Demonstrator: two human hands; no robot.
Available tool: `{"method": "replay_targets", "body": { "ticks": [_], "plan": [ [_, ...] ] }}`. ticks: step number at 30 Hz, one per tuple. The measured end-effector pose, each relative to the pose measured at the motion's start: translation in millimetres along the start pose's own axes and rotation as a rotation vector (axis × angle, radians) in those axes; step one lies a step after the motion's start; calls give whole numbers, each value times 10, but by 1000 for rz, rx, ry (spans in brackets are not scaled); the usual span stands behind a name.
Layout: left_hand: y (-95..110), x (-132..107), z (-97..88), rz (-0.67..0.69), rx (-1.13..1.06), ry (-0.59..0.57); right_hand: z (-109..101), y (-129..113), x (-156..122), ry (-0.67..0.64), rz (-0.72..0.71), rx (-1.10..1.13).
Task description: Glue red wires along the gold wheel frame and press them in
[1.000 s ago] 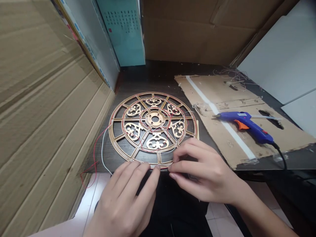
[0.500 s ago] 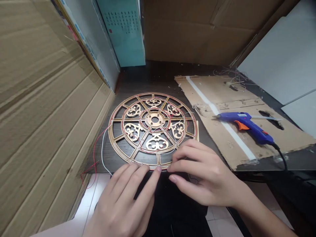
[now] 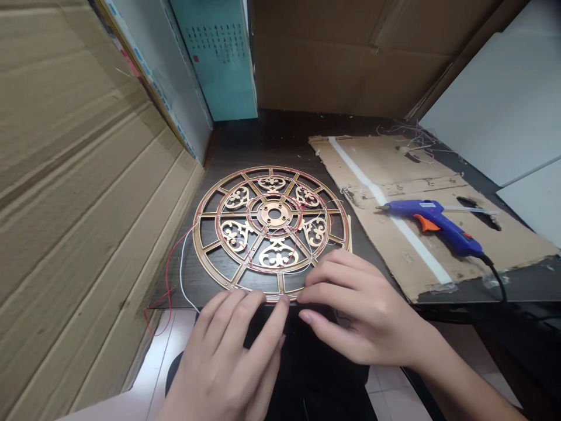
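Observation:
A round, gold, cut-out ornamental wheel (image 3: 272, 225) lies flat on the dark table (image 3: 272, 140), with thin red and white wires (image 3: 175, 275) run along its rings and trailing off its left side. My left hand (image 3: 232, 356) has its fingers stretched out, fingertips resting on the wheel's near rim. My right hand (image 3: 355, 310) lies beside it with fingers extended together, tips pressing the same rim at its lower right. Nothing shows inside either hand.
A blue hot-glue gun (image 3: 433, 225) with an orange trigger lies on a torn cardboard sheet (image 3: 412, 175) at the right, its black cord running off the table edge. Cardboard panels stand at the left and back, a teal box (image 3: 219, 52) behind, white boards at the right.
Both hands have kept to the wheel's near rim, with only slight shifts of the fingertips. The view has tipped a little.

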State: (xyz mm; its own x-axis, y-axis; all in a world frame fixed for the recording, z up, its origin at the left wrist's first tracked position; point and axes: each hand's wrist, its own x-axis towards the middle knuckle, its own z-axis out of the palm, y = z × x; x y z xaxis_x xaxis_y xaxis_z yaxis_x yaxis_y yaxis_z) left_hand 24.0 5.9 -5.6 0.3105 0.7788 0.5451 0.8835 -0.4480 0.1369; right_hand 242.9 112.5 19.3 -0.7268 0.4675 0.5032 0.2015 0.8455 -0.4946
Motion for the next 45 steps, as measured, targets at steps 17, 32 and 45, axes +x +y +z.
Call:
{"method": "replay_targets", "body": {
  "ticks": [17,32,45],
  "plan": [
    [69,-92,20,-12,102,-50,59,-53,-122,119,-216,-250],
    [10,-97,54,-48,69,12,-85,-99,-220,276,-96,-107],
    [-87,-99,131,-2,57,97,-885,467,-648,434,824,-922]
  ]
}}
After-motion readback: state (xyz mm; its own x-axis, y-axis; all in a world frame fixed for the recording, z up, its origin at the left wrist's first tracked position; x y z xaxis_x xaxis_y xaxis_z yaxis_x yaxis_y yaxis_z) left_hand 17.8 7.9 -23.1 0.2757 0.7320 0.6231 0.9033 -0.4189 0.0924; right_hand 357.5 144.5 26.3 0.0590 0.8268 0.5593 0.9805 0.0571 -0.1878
